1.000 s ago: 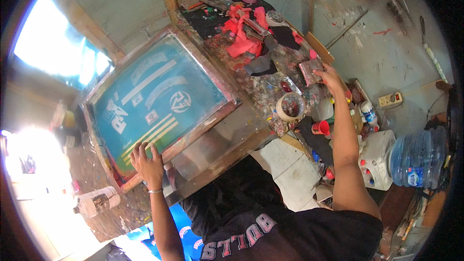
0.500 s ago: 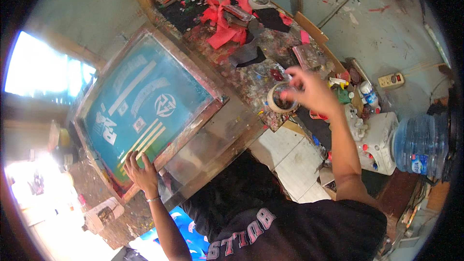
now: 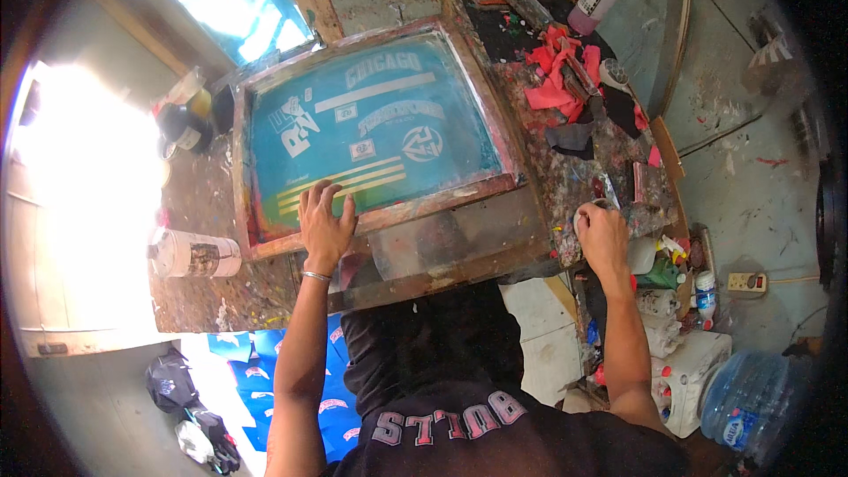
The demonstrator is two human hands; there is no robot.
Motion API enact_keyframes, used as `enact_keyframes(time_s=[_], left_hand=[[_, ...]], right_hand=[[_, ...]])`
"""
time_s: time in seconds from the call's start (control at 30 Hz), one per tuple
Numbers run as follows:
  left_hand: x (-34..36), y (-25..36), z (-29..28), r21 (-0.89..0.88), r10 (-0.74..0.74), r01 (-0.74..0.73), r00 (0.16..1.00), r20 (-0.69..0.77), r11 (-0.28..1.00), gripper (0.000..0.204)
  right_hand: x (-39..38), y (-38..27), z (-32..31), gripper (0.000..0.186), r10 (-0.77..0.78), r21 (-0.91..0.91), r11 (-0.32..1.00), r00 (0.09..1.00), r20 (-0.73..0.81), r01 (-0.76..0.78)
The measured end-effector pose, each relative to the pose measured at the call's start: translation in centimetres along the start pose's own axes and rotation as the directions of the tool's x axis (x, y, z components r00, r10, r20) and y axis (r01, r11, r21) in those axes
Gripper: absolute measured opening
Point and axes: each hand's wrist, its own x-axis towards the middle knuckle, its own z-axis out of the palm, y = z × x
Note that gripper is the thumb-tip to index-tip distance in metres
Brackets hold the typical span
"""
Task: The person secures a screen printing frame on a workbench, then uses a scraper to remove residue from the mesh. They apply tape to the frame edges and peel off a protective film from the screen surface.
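Observation:
A screen printing frame with teal mesh and a paint-stained wooden rim lies tilted on the table in front of me. My left hand rests at its near edge, fingers spread over the mesh beside the pale yellow stripes, holding nothing. To the right, my right hand is closed on a roll of tape at the side table's near edge. The hand hides most of the roll.
Red and dark cloth scraps lie on the stained side table. A white plastic jar lies at left. On the lower right are a white jerrycan and a large blue water bottle. A bottle of pinkish liquid stands at the back.
My right hand has come down from above the tape roll and closed on it. The left hand stays on the frame. The whole view has turned and shifted.

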Motion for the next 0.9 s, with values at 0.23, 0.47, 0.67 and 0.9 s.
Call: enact_keyframes(time_s=[0.23,0.47,0.67,0.9], left_hand=[[-1.1,9.4,-3.3,-0.511,0.073,-0.082,0.997,-0.037,0.856,0.036],[-7.2,19.5,-2.9,-0.792,0.405,0.008,0.856,0.321,0.610,0.046],[-12.4,15.2,-4.8,-0.706,0.199,0.195,0.878,0.435,0.681,0.026],[-15.8,13.8,-5.9,-0.588,0.050,0.189,0.930,0.365,0.787,0.014]], right_hand=[[-3.9,0.6,-2.6,0.018,0.104,0.338,0.939,0.989,-0.108,-0.062],[-9.9,-6.6,-3.2,0.014,-0.176,0.776,0.625,0.954,0.244,-0.084],[-11.7,-10.8,0.4,0.013,-0.323,0.823,0.533,0.851,0.414,-0.198],[-11.7,-12.9,2.2,0.024,-0.548,0.817,0.575,0.760,0.349,0.041]])
